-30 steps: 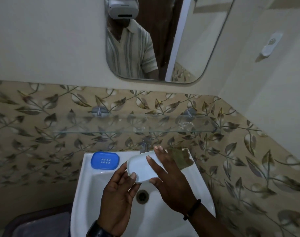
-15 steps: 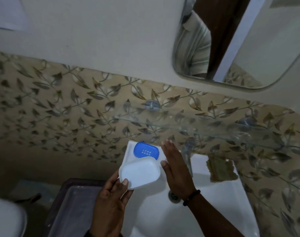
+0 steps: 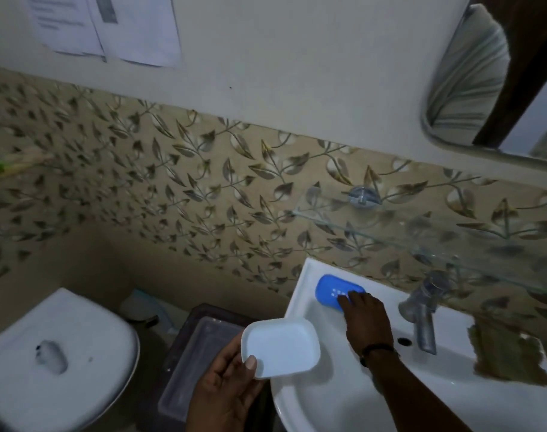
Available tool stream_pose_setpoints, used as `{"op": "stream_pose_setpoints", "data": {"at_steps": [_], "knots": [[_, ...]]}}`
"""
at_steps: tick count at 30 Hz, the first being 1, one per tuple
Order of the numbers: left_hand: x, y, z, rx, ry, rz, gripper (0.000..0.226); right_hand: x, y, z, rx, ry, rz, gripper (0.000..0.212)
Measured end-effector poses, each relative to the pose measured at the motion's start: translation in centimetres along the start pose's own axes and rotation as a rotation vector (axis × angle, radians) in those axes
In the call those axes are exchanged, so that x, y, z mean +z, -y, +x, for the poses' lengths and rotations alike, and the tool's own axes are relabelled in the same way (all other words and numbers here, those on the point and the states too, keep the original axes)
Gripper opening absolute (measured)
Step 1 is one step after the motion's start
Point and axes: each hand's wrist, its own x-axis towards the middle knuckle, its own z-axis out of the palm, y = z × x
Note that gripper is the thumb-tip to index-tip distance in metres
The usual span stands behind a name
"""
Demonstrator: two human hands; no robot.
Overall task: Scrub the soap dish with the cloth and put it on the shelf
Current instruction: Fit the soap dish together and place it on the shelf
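The left hand [image 3: 225, 388] holds the white tray [image 3: 280, 350], fingers clamped on its near edge, now swung left off the sink [image 3: 344, 400]. The right hand [image 3: 364, 319] has reached the blue insert [image 3: 331, 293], fingers together on it, probably to reassemble. The cloth [image 3: 512, 350] lies far right, under the shelf [image 3: 422, 241].

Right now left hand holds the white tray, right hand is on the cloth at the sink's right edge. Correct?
Not quite. In the head view the right hand is on the blue insert at the sink's back left corner; the cloth lies untouched. The left hand does hold the white tray.
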Motion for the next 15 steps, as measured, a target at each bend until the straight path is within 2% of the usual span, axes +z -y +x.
{"op": "stream_pose_setpoints", "data": {"at_steps": [1,3,4,6,7,9,10,12,15], "knots": [[-0.1,-0.2,-0.1,0.001,0.005,-0.002,0.037,-0.3,0.1,-0.3,-0.007,-0.052,-0.034,0.053],[-0.3,-0.3,0.2,0.017,-0.012,-0.007,0.065,-1.3,0.3,-0.6,-0.025,-0.128,-0.023,0.046],[-0.4,-0.2,0.4,0.014,-0.018,-0.018,0.066,-1.8,0.5,-0.9,-0.021,-0.167,0.018,0.039],[0.0,-0.4,0.8,0.001,-0.024,-0.045,0.041,-2.9,0.7,-1.6,0.011,-0.25,0.123,0.03],[0.2,-0.3,1.1,-0.01,-0.012,-0.044,0.04,-3.7,0.9,-2.0,0.023,-0.303,0.211,0.033],[0.3,0.0,2.1,-0.005,0.027,-0.028,0.058,-5.8,1.2,-3.0,0.062,-0.471,0.419,0.037],[0.4,0.3,2.3,-0.003,0.043,-0.01,0.059,-7.2,1.4,-3.7,0.097,-0.53,0.558,0.038],[1.0,0.8,3.0,0.001,0.06,0.028,0.05,-10.1,1.5,-5.4,0.157,-0.604,0.805,0.039],[2.3,1.8,3.6,-0.008,0.097,0.037,0.048,-13.6,0.6,-8.0,0.164,-0.642,0.917,0.044]]}}
